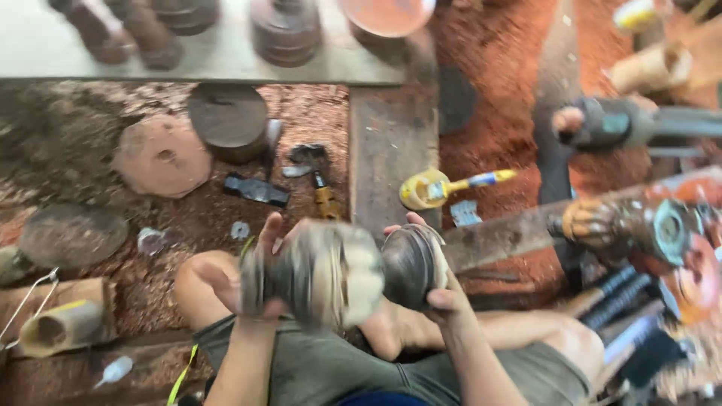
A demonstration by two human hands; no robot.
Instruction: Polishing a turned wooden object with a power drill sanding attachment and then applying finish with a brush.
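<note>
**Two turned wooden pieces, one in each hand**

Two hands, two pieces, both low in the middle of the frame, above my lap. From the head camera, my left hand wraps around a pale, blurred wooden piece, fingers curled shut on its waist. My right hand cups a darker rounded bowl from beneath, thumb over its rim. Both look stiff, fairly heavy and dusty-smooth, so I judge the narrow waist and the rim the safest holds. Wooden discs lie on the sawdust at upper left.
</note>
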